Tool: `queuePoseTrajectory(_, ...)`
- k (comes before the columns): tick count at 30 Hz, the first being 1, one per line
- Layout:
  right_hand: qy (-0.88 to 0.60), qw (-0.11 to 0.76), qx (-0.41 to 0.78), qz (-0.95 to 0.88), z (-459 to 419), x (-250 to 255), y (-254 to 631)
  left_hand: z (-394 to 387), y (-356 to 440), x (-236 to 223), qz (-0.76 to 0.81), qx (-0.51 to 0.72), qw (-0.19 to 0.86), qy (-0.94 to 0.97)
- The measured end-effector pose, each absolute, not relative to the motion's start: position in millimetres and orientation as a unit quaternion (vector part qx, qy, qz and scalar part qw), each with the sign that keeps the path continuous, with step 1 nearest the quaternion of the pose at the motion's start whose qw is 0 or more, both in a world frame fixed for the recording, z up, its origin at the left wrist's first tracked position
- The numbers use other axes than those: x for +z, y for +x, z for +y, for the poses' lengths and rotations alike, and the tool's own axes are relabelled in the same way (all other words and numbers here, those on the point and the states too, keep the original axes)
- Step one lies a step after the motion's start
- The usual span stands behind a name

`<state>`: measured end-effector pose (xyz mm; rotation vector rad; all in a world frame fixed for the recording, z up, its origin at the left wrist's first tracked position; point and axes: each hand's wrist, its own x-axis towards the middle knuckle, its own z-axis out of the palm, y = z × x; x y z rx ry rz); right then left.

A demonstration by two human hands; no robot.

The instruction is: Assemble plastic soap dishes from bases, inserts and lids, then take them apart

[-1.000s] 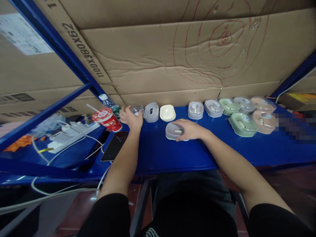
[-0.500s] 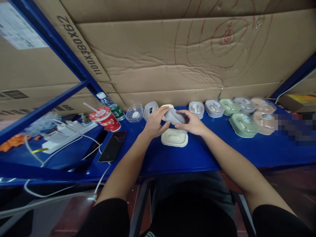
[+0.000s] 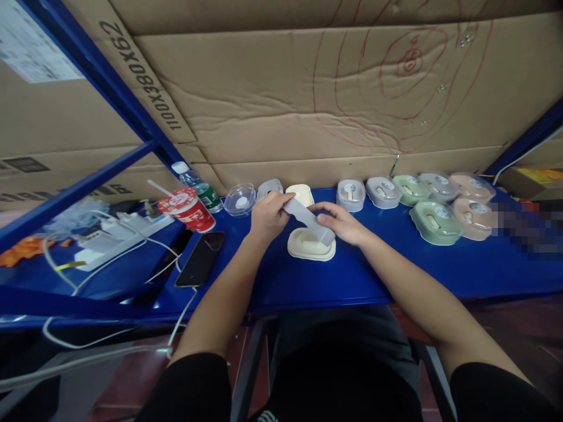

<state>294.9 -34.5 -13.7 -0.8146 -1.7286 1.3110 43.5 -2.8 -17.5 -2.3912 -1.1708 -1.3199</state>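
Note:
Between my hands is a light grey strip (image 3: 309,218), slanting down to the right, its lower end over a cream oval moulded lid-like piece (image 3: 303,248) on the table. My left hand (image 3: 270,215) pinches the strip's upper left end between thumb and fingers. At the strip's right side, my right hand (image 3: 342,224) is closed with thumb and fingertips on its edge. Behind the strip stands a second cream piece (image 3: 299,192), partly covered. Just beyond my left hand lies a grey piece (image 3: 270,188), and left of it a clear plastic cover (image 3: 240,200).
Several lidded boxes in grey, green (image 3: 436,223) and peach (image 3: 472,220) line the right side of the blue table (image 3: 369,275). On the left are a red cup (image 3: 193,211) with a straw, a water bottle (image 3: 204,190), a phone (image 3: 200,259) and a power strip (image 3: 118,240) with cables.
The grey piece between my hands, which looked curved, now shows as a long slanting strip reaching lower over the cream piece. My left hand has shifted slightly left.

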Motion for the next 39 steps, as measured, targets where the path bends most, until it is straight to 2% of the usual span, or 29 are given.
queuePoseTrajectory(4, -0.227, 0.483, 0.567, -0.627, -34, -13, 295, 2, 44, -21, -0.487, -0.514, 0.044, -0.705)
queuePoseTrajectory(8, -0.263, 0.557, 0.510, -0.601, -33, -10, 292, 2, 51, -28, -0.483, -0.504, -0.017, -0.716)
queuePoseTrajectory(13, -0.341, 0.614, 0.466, -0.538, -26, -10, 294, -6, 58, -25, -0.344, -0.437, 0.045, -0.830)
queuePoseTrajectory(16, -0.358, 0.616, 0.477, -0.515, -22, -11, 297, -8, 59, -20, -0.269, -0.412, 0.079, -0.867)
queuePoseTrajectory(18, -0.365, 0.602, 0.489, -0.515, -21, -11, 298, -7, 57, -16, -0.276, -0.393, 0.096, -0.872)
queuePoseTrajectory(22, -0.381, 0.532, 0.445, -0.612, -24, -10, 303, -3, 47, -9, -0.412, -0.381, 0.123, -0.818)
queuePoseTrajectory(25, -0.395, 0.401, 0.285, -0.776, -29, -10, 306, 3, 35, -6, -0.552, -0.390, 0.129, -0.726)
queuePoseTrajectory(28, -0.392, 0.251, 0.159, -0.871, -34, -13, 306, 9, 21, -8, -0.646, -0.338, 0.115, -0.675)
queuePoseTrajectory(31, -0.398, 0.171, 0.129, -0.892, -37, -16, 304, 12, 13, -11, -0.679, -0.276, 0.097, -0.674)
queuePoseTrajectory(39, -0.426, 0.069, 0.135, -0.892, -39, -11, 306, 9, 13, -9, -0.695, -0.235, 0.079, -0.675)
